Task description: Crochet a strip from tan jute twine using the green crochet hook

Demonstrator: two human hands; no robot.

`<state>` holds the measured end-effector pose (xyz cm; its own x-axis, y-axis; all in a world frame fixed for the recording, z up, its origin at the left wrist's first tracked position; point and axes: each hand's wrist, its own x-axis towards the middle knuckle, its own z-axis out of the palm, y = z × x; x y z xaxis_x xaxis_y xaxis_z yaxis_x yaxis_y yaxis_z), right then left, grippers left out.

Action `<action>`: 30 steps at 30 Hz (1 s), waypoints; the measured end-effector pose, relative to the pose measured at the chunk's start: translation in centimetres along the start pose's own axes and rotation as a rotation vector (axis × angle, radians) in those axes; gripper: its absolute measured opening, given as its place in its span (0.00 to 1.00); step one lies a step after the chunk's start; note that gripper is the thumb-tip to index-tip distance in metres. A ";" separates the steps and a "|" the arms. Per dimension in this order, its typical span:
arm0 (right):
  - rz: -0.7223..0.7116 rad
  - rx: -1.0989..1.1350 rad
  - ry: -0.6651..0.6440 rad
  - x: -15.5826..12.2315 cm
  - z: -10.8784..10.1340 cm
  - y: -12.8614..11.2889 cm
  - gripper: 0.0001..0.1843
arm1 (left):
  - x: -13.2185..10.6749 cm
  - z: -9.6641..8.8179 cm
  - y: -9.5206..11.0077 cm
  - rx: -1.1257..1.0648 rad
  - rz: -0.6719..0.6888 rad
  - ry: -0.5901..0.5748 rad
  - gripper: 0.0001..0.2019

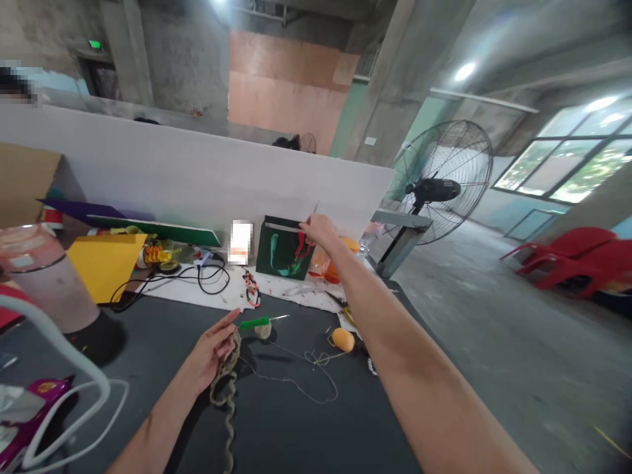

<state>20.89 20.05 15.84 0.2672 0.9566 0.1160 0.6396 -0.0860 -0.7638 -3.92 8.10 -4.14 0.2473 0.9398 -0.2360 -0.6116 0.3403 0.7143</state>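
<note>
My left hand (214,352) is closed around a beige crocheted cord (230,395) that hangs in curls over the table's front. A green-handled crochet hook (254,323) juts from its fingertips, metal end pointing right. Just behind the hook lies a small ball of beige yarn (263,330). A thin strand loops across the dark table toward an orange egg-shaped object (342,340). At the back, my right hand (320,229) reaches to the top edge of a dark green gift bag (279,260), fingers pinched; what they grip is unclear. A thin stick-like thing shows above them.
A white partition (197,158) stands behind the table (281,441). Cables (162,276), a yellow card (106,263), a beaded string (252,289) and pliers (345,309) lie around. A large jar (49,276) and white tube (74,349) are left; a fan (439,187) stands right.
</note>
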 end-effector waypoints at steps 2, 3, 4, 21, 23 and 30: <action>-0.082 -0.032 0.106 0.0 -1.2 -0.7 0.13 | -0.1 0.1 0.2 -0.009 0.008 -0.008 0.19; -0.125 -0.033 0.143 -0.8 -1.2 -0.4 0.11 | -0.2 0.2 0.3 -0.015 0.014 -0.012 0.19; -0.174 -0.024 0.162 -1.9 -0.8 0.2 0.12 | -0.3 0.4 0.3 -0.021 0.019 -0.016 0.19; -0.060 1.078 -0.141 -23.9 8.5 10.3 0.18 | -6.4 8.6 -1.6 0.496 0.397 -0.147 0.35; -0.020 1.116 -0.136 -24.5 7.9 10.4 0.20 | -7.1 9.4 -1.4 0.665 0.503 -0.204 0.34; 0.039 1.123 -0.135 -26.3 5.8 11.0 0.19 | -8.5 9.1 -2.4 0.787 0.482 -0.246 0.37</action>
<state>16.72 -4.49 0.74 0.1497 0.9868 0.0623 -0.3950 0.1174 -0.9112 2.34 -1.04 2.15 0.3067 0.9094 0.2809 -0.0306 -0.2856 0.9579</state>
